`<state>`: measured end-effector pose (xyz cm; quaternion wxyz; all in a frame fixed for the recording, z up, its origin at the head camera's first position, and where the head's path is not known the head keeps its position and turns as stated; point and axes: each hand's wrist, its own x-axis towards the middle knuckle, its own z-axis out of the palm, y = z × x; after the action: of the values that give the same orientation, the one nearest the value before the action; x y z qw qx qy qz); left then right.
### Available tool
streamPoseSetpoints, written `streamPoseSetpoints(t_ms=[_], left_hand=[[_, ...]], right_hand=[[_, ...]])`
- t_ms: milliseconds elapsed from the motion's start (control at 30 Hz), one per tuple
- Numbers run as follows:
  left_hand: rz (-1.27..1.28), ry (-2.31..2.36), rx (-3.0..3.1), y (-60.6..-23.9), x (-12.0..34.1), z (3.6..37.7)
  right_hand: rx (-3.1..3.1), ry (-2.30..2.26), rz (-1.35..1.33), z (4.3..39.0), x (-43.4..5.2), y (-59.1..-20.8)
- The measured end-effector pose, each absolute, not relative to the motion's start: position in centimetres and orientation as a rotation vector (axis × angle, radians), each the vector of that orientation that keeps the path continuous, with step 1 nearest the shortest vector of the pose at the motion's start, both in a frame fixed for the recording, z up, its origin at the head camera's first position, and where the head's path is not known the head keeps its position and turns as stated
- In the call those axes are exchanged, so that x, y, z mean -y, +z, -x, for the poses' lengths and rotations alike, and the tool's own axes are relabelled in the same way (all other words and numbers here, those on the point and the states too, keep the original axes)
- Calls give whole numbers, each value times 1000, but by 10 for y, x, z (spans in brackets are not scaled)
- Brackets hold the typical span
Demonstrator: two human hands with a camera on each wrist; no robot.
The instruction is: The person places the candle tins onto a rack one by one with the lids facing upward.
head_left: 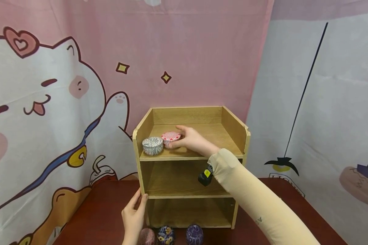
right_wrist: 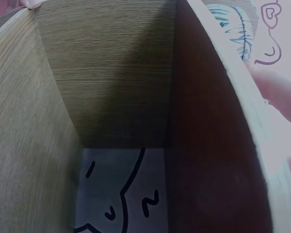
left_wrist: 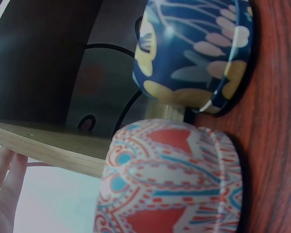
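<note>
While the left hand (head_left: 134, 212) steadies the wooden shelf (head_left: 190, 166) with straight fingers, the right hand's (head_left: 191, 139) grip holds the pink tin (head_left: 170, 137) — a silver tin (head_left: 152, 145) sits just left of it.

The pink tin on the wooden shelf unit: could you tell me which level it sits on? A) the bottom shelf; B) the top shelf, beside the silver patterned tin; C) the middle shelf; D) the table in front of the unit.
B: the head view shows the right hand gripping the pink tin on the top shelf, right next to the silver patterned tin.
</note>
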<state>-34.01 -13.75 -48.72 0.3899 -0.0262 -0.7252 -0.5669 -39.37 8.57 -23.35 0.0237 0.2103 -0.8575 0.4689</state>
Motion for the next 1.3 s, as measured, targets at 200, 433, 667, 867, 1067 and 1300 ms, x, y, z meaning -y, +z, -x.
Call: streamPoseSetpoints(t_ms=[200, 433, 667, 867, 1067, 1300], left_hand=[[57, -1441, 1847, -488, 137, 340], [37, -1460, 1856, -488, 137, 338], [10, -1421, 1897, -487, 138, 338], [29, -1432, 1868, -488, 137, 340], [12, -1443, 1868, -487, 136, 339], [-34, -1490, 1935, -481, 137, 335]], right_hand=[[2660, 1544, -580, 393, -88, -233], [2645, 1568, -637, 390, -96, -235], [2625, 1615, -725, 380, -111, -235], [2647, 1564, -767, 366, -130, -233], [2641, 1523, -864, 342, -150, -232], [2571, 1514, -1000, 307, -171, -236]])
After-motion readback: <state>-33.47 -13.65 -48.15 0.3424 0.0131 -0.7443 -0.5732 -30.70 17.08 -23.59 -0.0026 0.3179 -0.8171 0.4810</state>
